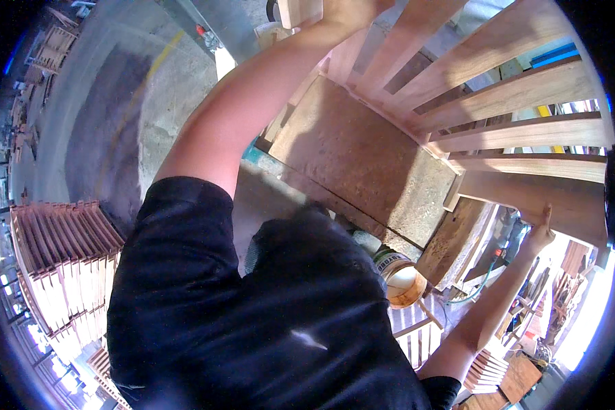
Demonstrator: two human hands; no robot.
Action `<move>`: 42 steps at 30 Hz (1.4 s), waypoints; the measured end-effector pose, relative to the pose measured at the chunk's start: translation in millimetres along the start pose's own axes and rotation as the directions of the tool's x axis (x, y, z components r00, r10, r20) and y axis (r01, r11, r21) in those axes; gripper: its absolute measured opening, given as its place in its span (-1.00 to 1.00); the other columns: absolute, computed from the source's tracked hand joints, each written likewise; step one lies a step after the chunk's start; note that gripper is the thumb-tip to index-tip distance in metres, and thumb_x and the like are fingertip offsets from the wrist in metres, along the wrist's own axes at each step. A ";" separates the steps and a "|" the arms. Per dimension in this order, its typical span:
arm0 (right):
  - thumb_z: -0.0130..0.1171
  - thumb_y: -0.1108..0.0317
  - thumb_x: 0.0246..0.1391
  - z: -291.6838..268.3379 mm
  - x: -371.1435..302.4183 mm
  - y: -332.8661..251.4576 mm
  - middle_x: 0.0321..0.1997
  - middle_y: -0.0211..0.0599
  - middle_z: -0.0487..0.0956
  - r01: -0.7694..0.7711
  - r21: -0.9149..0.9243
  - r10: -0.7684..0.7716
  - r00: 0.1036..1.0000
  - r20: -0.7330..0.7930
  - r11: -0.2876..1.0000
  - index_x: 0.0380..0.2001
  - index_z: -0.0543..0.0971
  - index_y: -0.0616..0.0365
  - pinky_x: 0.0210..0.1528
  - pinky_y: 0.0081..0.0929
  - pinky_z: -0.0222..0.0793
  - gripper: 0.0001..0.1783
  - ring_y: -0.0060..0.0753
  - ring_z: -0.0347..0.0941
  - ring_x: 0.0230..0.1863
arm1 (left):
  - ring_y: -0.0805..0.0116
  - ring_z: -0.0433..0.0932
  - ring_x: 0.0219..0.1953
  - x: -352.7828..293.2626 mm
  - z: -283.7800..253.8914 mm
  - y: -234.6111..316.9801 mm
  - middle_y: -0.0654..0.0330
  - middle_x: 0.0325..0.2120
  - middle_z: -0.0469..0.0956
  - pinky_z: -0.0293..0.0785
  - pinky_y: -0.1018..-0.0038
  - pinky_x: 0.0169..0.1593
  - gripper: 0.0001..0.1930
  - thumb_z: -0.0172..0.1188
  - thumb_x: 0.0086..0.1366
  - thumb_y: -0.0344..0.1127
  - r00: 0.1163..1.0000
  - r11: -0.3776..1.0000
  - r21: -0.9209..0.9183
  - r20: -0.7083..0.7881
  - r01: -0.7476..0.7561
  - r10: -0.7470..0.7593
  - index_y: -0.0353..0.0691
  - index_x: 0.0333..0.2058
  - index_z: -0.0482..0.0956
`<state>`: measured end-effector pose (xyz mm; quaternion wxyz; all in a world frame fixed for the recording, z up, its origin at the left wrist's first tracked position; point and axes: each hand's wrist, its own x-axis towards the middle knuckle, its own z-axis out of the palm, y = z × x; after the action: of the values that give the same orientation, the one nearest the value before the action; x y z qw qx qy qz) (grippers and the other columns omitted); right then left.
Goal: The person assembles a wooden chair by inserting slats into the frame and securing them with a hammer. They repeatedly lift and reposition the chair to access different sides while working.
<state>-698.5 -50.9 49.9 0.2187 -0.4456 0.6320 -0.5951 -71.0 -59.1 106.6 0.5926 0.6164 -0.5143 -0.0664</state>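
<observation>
A large slatted wooden frame [482, 72] stands tilted up in front of me, its pale slats fanning toward the upper right. Its lower rail rests at the far edge of a worn brown work board [362, 157]. My left arm reaches up to the frame's left end, where my left hand [359, 9] is partly cut off by the picture's top and its fingers are hidden. On the right, my right hand [542, 234] is closed on the lower edge of the frame's wide end board [533, 198], one finger lying up along its face.
A bucket [404, 281] with pale contents stands below the work board, beside a thick timber block [454, 246]. Stacked slatted wooden panels [65, 263] rise at the left. A green hose [473, 292] hangs at the right. Concrete floor [109, 123] with a yellow line lies far left.
</observation>
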 end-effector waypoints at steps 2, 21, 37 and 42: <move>0.40 0.22 0.15 -4.4 3.2 4.6 -0.19 -0.28 0.71 0.045 -0.017 -0.044 0.999 0.014 0.999 -0.09 0.69 0.37 -0.43 -0.61 0.29 -0.59 -0.70 0.42 -0.45 | 0.30 0.55 -0.63 0.4 2.5 -3.0 0.08 -0.76 0.46 0.43 0.23 -0.52 -0.75 0.41 0.02 -0.27 0.999 1.000 -0.003 -0.033 -0.003 0.003 -0.31 -0.60 0.58; 0.43 0.15 0.11 2.9 -12.6 -15.8 -0.12 -0.09 0.68 -0.014 -0.092 0.017 0.999 0.033 0.996 -0.10 0.65 0.51 0.00 -0.38 0.45 -0.46 -0.38 0.58 -0.13 | 0.32 0.56 -0.59 -3.8 -10.0 12.6 0.07 -0.73 0.46 0.41 0.27 -0.49 -0.77 0.34 0.10 -0.29 0.998 1.000 -0.016 0.068 0.014 -0.013 -0.32 -0.57 0.56; 0.38 0.15 0.18 -8.0 -2.5 3.4 -0.10 -0.12 0.69 0.066 -0.006 -0.065 0.996 0.057 0.998 -0.11 0.66 0.49 -0.02 -0.39 0.47 -0.50 -0.40 0.58 -0.10 | 0.21 0.65 -0.53 -8.0 -18.6 37.7 0.02 -0.69 0.52 0.46 0.21 -0.47 -0.75 0.35 0.12 -0.25 0.990 0.995 0.080 0.123 0.055 -0.065 -0.35 -0.51 0.59; 0.43 0.14 0.13 -0.5 -6.7 -5.2 -0.12 -0.14 0.69 0.013 -0.072 -0.011 0.999 0.037 0.997 -0.16 0.68 0.50 -0.04 -0.45 0.46 -0.49 -0.45 0.57 -0.14 | 0.26 0.63 -0.50 -2.7 -11.6 17.4 0.07 -0.65 0.55 0.46 0.23 -0.45 -0.79 0.35 0.12 -0.29 0.997 1.000 0.014 0.080 -0.015 0.014 -0.34 -0.47 0.59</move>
<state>-694.0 -44.5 53.2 0.2104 -0.4678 0.6463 -0.5649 -73.8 -45.5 122.4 0.5676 0.6136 -0.5426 -0.0830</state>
